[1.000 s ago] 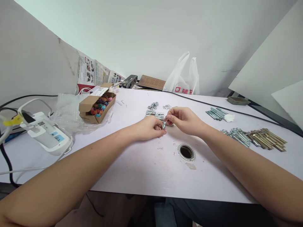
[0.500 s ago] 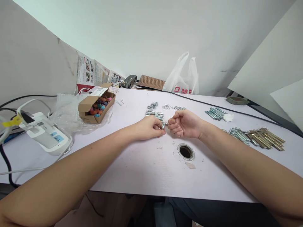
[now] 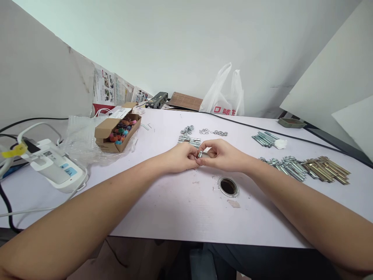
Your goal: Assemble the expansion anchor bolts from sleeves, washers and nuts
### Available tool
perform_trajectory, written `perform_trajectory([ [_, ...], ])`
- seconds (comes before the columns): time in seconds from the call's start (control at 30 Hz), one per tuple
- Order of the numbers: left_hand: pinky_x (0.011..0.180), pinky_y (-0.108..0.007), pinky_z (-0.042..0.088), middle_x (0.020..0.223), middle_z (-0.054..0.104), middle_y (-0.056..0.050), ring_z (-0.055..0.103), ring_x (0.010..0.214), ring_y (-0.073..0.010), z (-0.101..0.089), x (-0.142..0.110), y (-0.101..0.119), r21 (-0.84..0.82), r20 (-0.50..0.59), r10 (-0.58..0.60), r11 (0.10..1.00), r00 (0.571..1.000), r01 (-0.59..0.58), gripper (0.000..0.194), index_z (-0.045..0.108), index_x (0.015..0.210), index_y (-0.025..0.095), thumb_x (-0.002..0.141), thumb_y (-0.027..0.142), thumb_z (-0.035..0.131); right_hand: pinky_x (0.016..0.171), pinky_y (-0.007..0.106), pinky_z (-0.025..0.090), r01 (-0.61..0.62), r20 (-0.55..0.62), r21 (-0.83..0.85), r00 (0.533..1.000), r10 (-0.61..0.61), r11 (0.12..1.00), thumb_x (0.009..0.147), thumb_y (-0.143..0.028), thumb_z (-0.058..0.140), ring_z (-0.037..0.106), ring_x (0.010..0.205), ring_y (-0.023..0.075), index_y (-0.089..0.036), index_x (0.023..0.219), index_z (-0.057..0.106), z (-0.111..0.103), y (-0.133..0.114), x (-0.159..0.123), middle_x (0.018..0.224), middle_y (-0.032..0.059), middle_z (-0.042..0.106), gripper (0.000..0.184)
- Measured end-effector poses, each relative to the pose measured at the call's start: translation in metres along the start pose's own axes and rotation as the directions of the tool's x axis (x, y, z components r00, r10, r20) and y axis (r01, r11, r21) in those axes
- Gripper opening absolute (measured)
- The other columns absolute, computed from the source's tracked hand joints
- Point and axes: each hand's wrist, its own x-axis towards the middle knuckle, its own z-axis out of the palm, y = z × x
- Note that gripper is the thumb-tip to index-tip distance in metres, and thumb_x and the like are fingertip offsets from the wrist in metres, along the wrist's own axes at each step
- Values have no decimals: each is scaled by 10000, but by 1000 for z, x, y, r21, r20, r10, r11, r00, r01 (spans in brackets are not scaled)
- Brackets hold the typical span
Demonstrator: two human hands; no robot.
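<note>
My left hand (image 3: 185, 157) is closed, its thumb and fingertips pinching one end of a small silvery anchor bolt (image 3: 201, 154). My right hand (image 3: 223, 155) meets it from the right, with thumb and forefinger closed on the same bolt; its shank runs back under the right fingers and is partly hidden. Just behind the left hand lies a row of silvery metal sleeves (image 3: 189, 140). Farther back are a cluster of nuts (image 3: 187, 130), some thin rings (image 3: 204, 131) and a group of washers (image 3: 220, 133).
Silvery bolts (image 3: 293, 168), brassy bolts (image 3: 328, 169) and loose studs (image 3: 264, 139) lie at right. A round hole (image 3: 229, 187) opens in the table near me. At left are a box of markers (image 3: 109, 147) and a white power strip (image 3: 60, 165). A plastic bag (image 3: 223, 93) stands behind.
My right hand has moved slightly left and turned palm-down, its thumb and forefinger now touching the bolt at my left fingertips. The left hand has hardly moved.
</note>
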Motion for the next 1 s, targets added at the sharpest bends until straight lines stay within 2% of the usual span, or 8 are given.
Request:
perform_trajectory([
  [0.2,487,-235,347,606,533,28,458,549,-101,1,-1,-1,-8,22,11,1000,1000,-11,236,581,716,172,757,404,574,440,243,190,58,-89,-56,994,-63,997,788,-357,640,214,466,74,-178,829,675,3,0,2,477,-90,252,187],
  [0.33,517,-242,380,613,568,16,496,556,-111,0,-1,1,-5,22,0,1000,1000,0,258,628,767,166,765,419,576,436,248,176,49,-119,64,992,-41,997,779,-406,668,192,455,70,-186,879,686,-1,2,2,483,-95,237,243],
  [0.5,510,-239,388,645,628,-5,537,577,-124,-1,-3,6,-9,23,-20,1000,1000,20,258,661,806,157,754,401,595,443,242,193,14,-138,247,990,21,969,715,-485,722,192,452,65,-184,894,643,-17,6,4,481,-106,257,359],
  [0.57,488,-237,364,643,631,-6,516,558,-118,-1,-3,5,-4,19,-22,1000,1000,22,273,659,777,157,763,420,588,439,238,187,-50,-170,202,982,85,978,706,-498,720,198,449,65,-177,898,634,-25,10,5,477,-106,269,383],
  [0.63,480,-238,345,649,633,-7,507,553,-116,0,-2,2,-2,25,-21,1000,999,21,291,668,789,156,770,434,582,437,238,194,-150,-231,80,959,165,985,709,-498,707,224,438,68,-167,896,642,-30,19,8,467,-98,297,385],
  [0.77,474,-241,316,626,602,6,480,536,-108,1,-1,-3,3,24,-15,1000,1000,15,302,680,820,156,775,436,579,487,252,282,-301,-359,-167,905,226,939,709,-479,680,350,461,91,-170,866,694,-31,48,19,502,-47,451,346],
  [0.87,476,-238,320,616,591,14,472,539,-106,1,-1,-2,15,13,-8,1000,1000,8,294,671,792,161,770,439,579,563,268,354,-322,-389,-238,896,214,916,730,-473,646,467,533,129,-188,860,724,-26,68,30,588,0,573,322],
  [1.0,504,-237,357,666,649,1,526,583,-121,0,-3,1,24,22,-11,1000,1000,11,268,647,764,166,756,427,588,645,272,403,-319,-418,-239,886,199,917,761,-452,611,568,678,164,-193,906,732,-22,76,44,782,50,675,321],
])
